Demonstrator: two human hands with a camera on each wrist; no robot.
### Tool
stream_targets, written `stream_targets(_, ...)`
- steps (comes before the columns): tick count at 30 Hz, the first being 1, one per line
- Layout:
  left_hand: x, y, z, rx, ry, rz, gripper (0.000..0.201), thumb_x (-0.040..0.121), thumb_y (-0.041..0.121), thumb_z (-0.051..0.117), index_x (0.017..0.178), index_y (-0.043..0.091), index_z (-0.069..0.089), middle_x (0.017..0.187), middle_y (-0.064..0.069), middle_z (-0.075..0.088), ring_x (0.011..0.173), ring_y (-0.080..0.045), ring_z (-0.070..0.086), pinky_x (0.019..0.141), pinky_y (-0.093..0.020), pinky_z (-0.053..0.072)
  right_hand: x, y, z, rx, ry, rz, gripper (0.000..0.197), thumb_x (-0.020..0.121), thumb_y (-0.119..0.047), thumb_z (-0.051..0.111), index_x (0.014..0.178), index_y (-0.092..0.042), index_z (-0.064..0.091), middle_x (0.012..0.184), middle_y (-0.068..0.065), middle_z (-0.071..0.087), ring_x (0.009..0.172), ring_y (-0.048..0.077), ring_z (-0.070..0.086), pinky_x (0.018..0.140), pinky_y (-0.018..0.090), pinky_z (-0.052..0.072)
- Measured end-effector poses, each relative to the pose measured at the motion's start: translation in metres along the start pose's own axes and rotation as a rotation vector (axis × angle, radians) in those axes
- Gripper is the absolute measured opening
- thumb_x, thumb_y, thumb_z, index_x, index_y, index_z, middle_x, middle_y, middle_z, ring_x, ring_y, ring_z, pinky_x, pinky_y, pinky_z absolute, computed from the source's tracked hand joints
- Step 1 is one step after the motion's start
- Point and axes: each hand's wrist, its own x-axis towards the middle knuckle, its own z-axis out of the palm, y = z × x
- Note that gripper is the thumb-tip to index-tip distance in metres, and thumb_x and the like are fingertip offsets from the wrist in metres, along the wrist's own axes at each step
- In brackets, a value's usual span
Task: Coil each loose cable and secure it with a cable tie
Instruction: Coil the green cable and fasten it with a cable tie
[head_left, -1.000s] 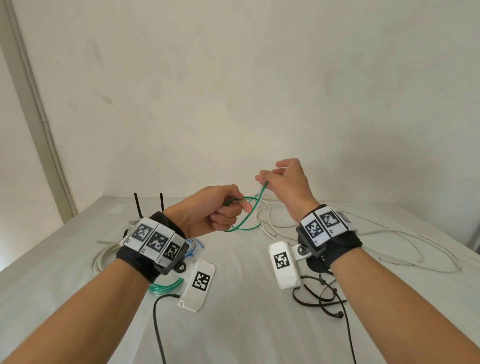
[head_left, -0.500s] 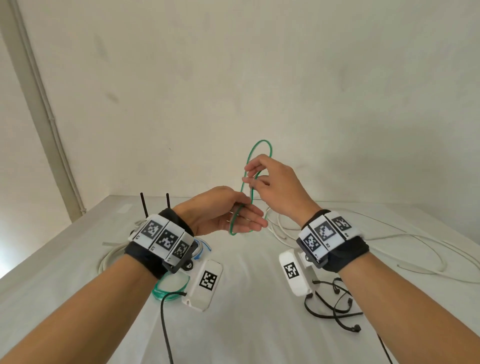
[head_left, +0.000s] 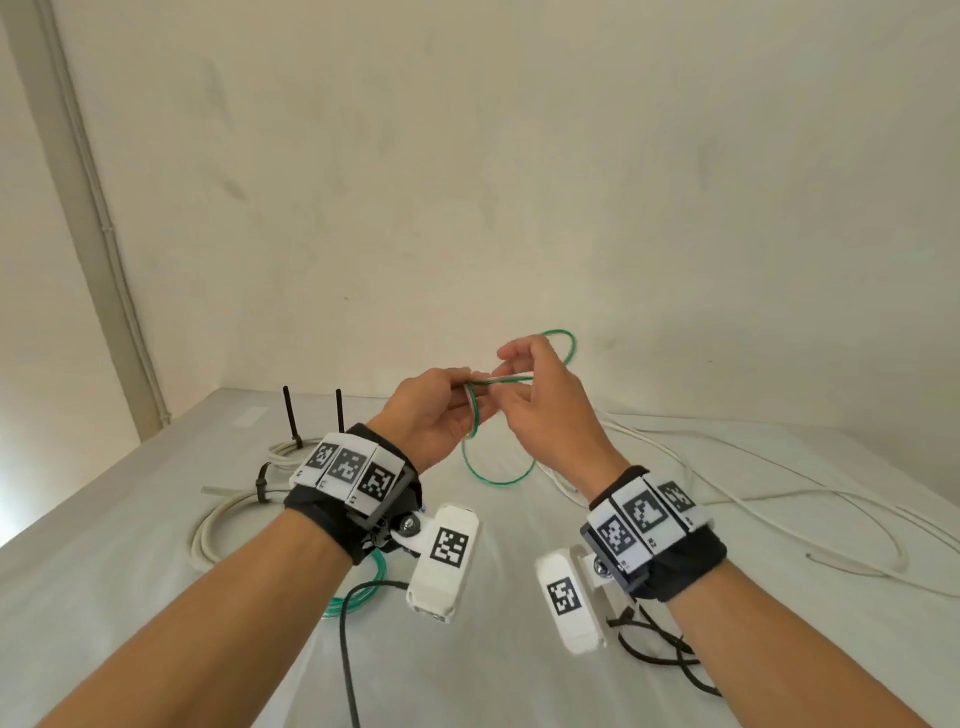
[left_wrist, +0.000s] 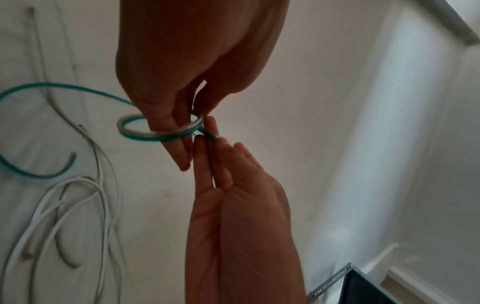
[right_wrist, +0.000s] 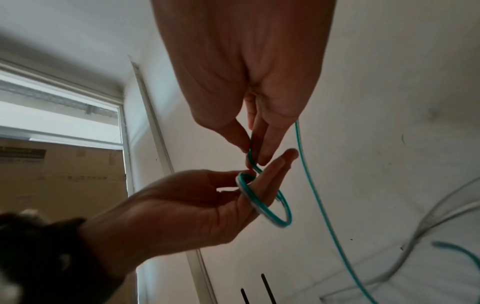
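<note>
A thin green cable (head_left: 498, 480) is held in the air over the white table (head_left: 519, 675). Several small turns of the green coil (left_wrist: 145, 135) sit around the straight fingers of my left hand (head_left: 470, 387). The left thumb presses the coil (right_wrist: 259, 209) against those fingers. My right hand (head_left: 506, 374) is right beside the left one and pinches the cable between thumb and fingers. In the right wrist view the right hand (right_wrist: 253, 154) holds the strand just above my left hand (right_wrist: 267, 170). The loose strand (right_wrist: 311, 185) hangs down toward the table.
A long white cable (head_left: 727, 467) lies loose across the right of the table. At the left lies a coiled white cable (head_left: 223, 519) bound with a black tie, with two black ties (head_left: 291, 415) upright behind it. A black cord (head_left: 665, 654) lies under my right wrist.
My left hand went from a fist to straight fingers. The right hand lifted a green loop high, then brought it down around the left fingers; both hands now meet.
</note>
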Motion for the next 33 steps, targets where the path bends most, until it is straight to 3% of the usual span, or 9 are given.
stream_targets(1, 0.002, 0.0, -0.002, -0.002, 0.035, 0.039, 0.021, 0.105, 0.003, 0.047, 0.093, -0.002, 0.063, 0.098, -0.02, 0.074, 0.078, -0.026, 0.073, 0.069, -0.031, 0.063, -0.002, 0.001, 0.001, 0.002, -0.016, 0.018, 0.029, 0.096, -0.014, 0.068, 0.122, -0.015, 0.056, 0.114, -0.001, 0.065, 0.092, 0.011, 0.07, 0.075, 0.009, 0.049)
stream_targets(3, 0.005, 0.002, -0.004, -0.025, 0.056, 0.103, 0.019, 0.107, 0.007, 0.047, 0.099, 0.001, 0.063, 0.096, -0.013, 0.076, 0.084, -0.022, 0.073, 0.078, -0.027, 0.06, -0.005, 0.004, 0.003, -0.002, -0.045, 0.1, 0.018, 0.097, -0.019, 0.068, 0.113, -0.014, 0.062, 0.111, 0.0, 0.069, 0.087, 0.016, 0.076, 0.083, 0.031, 0.06)
stream_targets(5, 0.005, 0.005, -0.005, -0.038, 0.035, 0.15, 0.023, 0.109, 0.009, 0.044, 0.1, 0.001, 0.064, 0.093, -0.011, 0.075, 0.088, -0.021, 0.073, 0.082, -0.027, 0.059, -0.008, 0.003, -0.001, -0.002, -0.142, 0.194, 0.011, 0.1, -0.018, 0.061, 0.104, -0.009, 0.067, 0.104, 0.006, 0.073, 0.071, 0.019, 0.078, 0.075, 0.039, 0.064)
stream_targets(7, 0.005, 0.006, -0.005, -0.036, 0.014, 0.171, 0.026, 0.11, 0.01, 0.042, 0.102, 0.0, 0.065, 0.087, -0.009, 0.072, 0.084, -0.021, 0.072, 0.078, -0.027, 0.059, -0.01, 0.003, -0.005, 0.06, -0.256, 0.272, 0.02, 0.102, -0.019, 0.057, 0.1, -0.007, 0.072, 0.097, 0.013, 0.075, 0.062, 0.024, 0.077, 0.055, 0.029, 0.058)
stream_targets(9, 0.005, 0.007, -0.005, -0.051, -0.009, 0.173, 0.029, 0.11, 0.011, 0.04, 0.104, -0.001, 0.065, 0.077, -0.005, 0.065, 0.073, -0.017, 0.067, 0.072, -0.025, 0.057, -0.012, 0.002, -0.008, 0.155, -0.339, 0.319, 0.026, 0.104, -0.023, 0.056, 0.102, -0.007, 0.076, 0.097, 0.012, 0.075, 0.059, 0.022, 0.074, 0.049, 0.021, 0.048)
stream_targets(16, 0.002, 0.017, -0.007, -0.079, -0.116, 0.141, 0.027, 0.11, 0.02, 0.04, 0.101, 0.006, 0.062, 0.064, 0.005, 0.045, 0.052, -0.008, 0.038, 0.052, -0.02, 0.04, -0.009, 0.0, -0.008, 0.328, -0.469, 0.302, 0.026, 0.103, -0.023, 0.063, 0.108, 0.0, 0.073, 0.091, 0.006, 0.074, 0.068, 0.02, 0.072, 0.059, 0.021, 0.052)
stream_targets(23, -0.003, 0.027, -0.007, -0.098, -0.226, 0.122, 0.027, 0.107, 0.017, 0.037, 0.099, 0.007, 0.062, 0.071, 0.002, 0.05, 0.056, -0.01, 0.047, 0.059, -0.022, 0.044, -0.01, -0.004, -0.009, 0.533, -0.507, 0.401, 0.013, 0.098, -0.02, 0.071, 0.101, -0.007, 0.069, 0.092, 0.012, 0.07, 0.082, 0.029, 0.077, 0.07, 0.028, 0.062)
stream_targets(27, -0.002, 0.03, -0.009, -0.13, -0.246, 0.088, 0.028, 0.103, 0.015, 0.037, 0.095, 0.007, 0.063, 0.071, 0.002, 0.05, 0.055, -0.01, 0.047, 0.059, -0.023, 0.045, -0.01, -0.003, -0.008, 0.439, -0.445, 0.34, 0.014, 0.094, -0.019, 0.076, 0.093, -0.01, 0.065, 0.087, 0.012, 0.069, 0.08, 0.035, 0.076, 0.071, 0.035, 0.064)
stream_targets(33, 0.0, 0.029, -0.011, -0.156, -0.18, -0.01, 0.027, 0.103, 0.015, 0.036, 0.088, 0.009, 0.057, 0.056, 0.008, 0.032, 0.041, -0.007, 0.028, 0.042, -0.019, 0.03, -0.011, -0.003, 0.001, 0.133, -0.378, 0.083, 0.015, 0.092, -0.016, 0.076, 0.091, -0.006, 0.064, 0.086, 0.017, 0.068, 0.066, 0.032, 0.076, 0.061, 0.033, 0.061)
